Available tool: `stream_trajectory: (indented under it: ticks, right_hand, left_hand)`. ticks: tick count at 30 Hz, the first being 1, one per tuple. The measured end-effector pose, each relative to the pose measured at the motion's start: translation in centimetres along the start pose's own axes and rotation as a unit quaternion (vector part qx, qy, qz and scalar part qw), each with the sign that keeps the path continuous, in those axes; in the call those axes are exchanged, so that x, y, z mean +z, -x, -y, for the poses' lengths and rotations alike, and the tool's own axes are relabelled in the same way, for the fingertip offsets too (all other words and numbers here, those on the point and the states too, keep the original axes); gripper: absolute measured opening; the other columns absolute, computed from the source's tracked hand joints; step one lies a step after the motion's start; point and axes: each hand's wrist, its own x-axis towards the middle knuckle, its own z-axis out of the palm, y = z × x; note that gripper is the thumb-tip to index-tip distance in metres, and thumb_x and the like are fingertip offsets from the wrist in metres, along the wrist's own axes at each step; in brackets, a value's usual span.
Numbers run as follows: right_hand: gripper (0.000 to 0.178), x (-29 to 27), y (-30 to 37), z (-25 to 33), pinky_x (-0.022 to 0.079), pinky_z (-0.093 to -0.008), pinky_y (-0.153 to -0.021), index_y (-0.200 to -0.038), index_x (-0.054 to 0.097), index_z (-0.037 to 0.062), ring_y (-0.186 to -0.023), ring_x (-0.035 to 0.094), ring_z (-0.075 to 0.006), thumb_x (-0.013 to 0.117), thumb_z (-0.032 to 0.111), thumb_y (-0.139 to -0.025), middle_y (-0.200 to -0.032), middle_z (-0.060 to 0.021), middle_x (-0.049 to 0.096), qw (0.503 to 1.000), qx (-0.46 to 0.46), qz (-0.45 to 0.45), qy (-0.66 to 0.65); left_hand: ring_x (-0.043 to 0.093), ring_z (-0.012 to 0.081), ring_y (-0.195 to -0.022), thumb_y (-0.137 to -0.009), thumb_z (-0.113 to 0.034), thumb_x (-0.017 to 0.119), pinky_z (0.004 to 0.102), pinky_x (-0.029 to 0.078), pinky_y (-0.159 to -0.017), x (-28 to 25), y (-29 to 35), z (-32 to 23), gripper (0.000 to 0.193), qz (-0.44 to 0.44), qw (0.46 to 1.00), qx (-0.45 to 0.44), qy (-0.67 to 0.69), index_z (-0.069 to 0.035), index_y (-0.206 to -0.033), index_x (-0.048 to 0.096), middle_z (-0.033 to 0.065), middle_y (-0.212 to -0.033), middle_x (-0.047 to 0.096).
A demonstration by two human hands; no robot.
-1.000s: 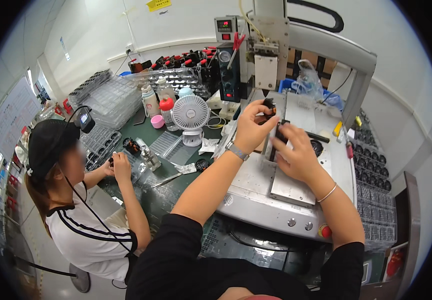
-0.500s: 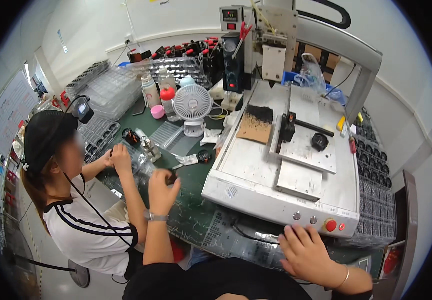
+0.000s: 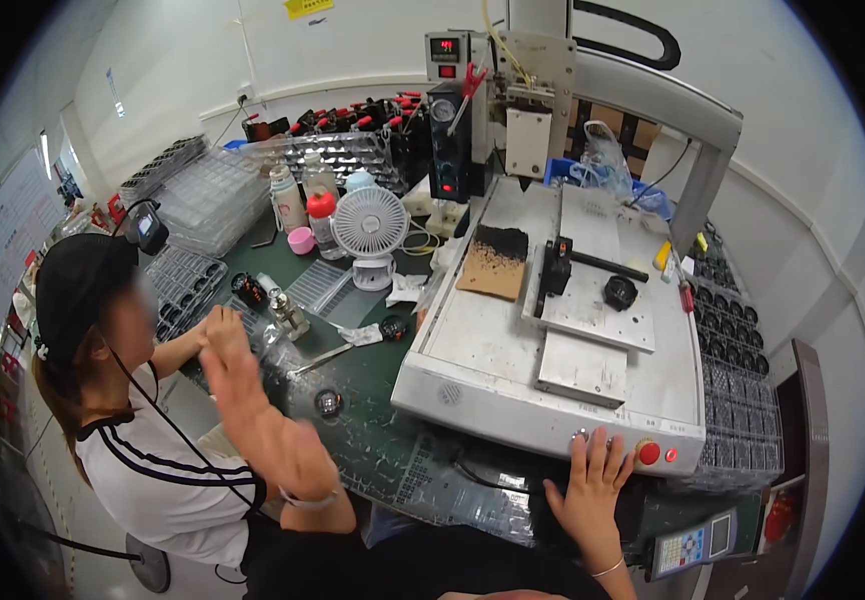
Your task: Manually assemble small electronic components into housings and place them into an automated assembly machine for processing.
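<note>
My right hand [image 3: 592, 492] has its fingers stretched out, fingertips at the round silver buttons on the front panel of the white benchtop machine [image 3: 552, 413]. Nothing is held in it. My left hand [image 3: 292, 455], with a band at the wrist, is smeared by motion in front of the co-worker's arm; its fingers cannot be read. Beside it on the green table lies a small round black part [image 3: 328, 402]. On the machine's metal fixture plate [image 3: 592, 325] sits another round black part [image 3: 619, 292], next to a black clamp block [image 3: 555, 265].
A co-worker [image 3: 157, 470] sits at my left, hands together over the table. A white fan [image 3: 370, 225], bottles, a glass dispenser bottle [image 3: 287, 315] and clear trays [image 3: 192, 200] stand behind. Stacked part trays [image 3: 742, 400] are at right; a keypad controller [image 3: 692, 545] lies near the front edge.
My left hand has let go of a dark part, now a round black part on the table, and moved left and down. My right hand has moved up to the panel's silver buttons.
</note>
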Motion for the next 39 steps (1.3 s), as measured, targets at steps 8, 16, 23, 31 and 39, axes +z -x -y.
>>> stream_trajectory:
  ticks: [8,16,23,31,39]
  right_hand:
    - [0.088,0.5,-0.5,-0.2,0.006,-0.0591,-0.110,-0.140,0.029,0.0060,-0.139,0.010,-0.0431,0.076,0.029,-0.069,-0.150,-0.0196,0.018,1.000,-0.002,-0.024,0.010]
    - [0.087,3.2,-0.3,-0.9,0.008,-0.0617,-0.107,-0.136,0.031,0.0088,-0.137,0.012,-0.0448,0.076,0.034,-0.067,-0.147,-0.0190,0.022,0.992,-0.025,-0.104,0.074]
    - [0.089,3.2,-0.7,-0.1,0.008,-0.0606,-0.107,-0.136,0.028,0.0068,-0.136,0.012,-0.0436,0.077,0.032,-0.066,-0.148,-0.0186,0.021,0.992,-0.014,-0.115,0.042]
    - [0.087,3.1,-0.2,-0.5,0.009,-0.0616,-0.107,-0.136,0.030,0.0055,-0.136,0.013,-0.0444,0.077,0.030,-0.066,-0.147,-0.0189,0.022,0.993,-0.013,-0.113,0.025]
    - [0.086,2.8,-0.8,-0.3,0.009,-0.0624,-0.107,-0.137,0.029,0.0039,-0.136,0.014,-0.0449,0.075,0.027,-0.069,-0.148,-0.0193,0.020,0.993,-0.005,-0.115,0.026]
  left_hand:
    - [0.038,0.0349,-0.130,-0.077,-0.029,0.068,0.0581,0.024,-0.107,4.6,7.1,-2.0,0.062,0.036,0.921,0.385,0.052,-0.025,-0.135,0.047,0.0141,-0.145,0.035]
    - [0.059,0.0338,-0.097,-0.089,-0.023,0.057,0.0435,0.046,-0.086,6.0,5.8,-6.3,0.033,0.523,0.657,0.177,0.514,0.000,-0.113,0.057,0.0147,-0.106,0.061]
    - [0.056,0.0341,-0.099,-0.096,-0.026,0.049,0.0439,0.043,-0.084,6.5,8.0,-5.4,0.036,0.713,0.407,0.151,0.551,0.002,-0.119,0.053,0.0178,-0.111,0.059]
    - [0.057,0.0359,-0.092,-0.096,-0.023,0.047,0.0434,0.044,-0.079,7.0,8.1,-6.4,0.028,0.705,0.414,0.117,0.564,0.002,-0.106,0.057,0.0190,-0.101,0.060]
    - [0.057,0.0378,-0.087,-0.097,-0.021,0.046,0.0444,0.045,-0.076,7.1,7.5,-6.3,0.027,0.690,0.427,0.100,0.576,0.002,-0.096,0.058,0.0201,-0.095,0.060]
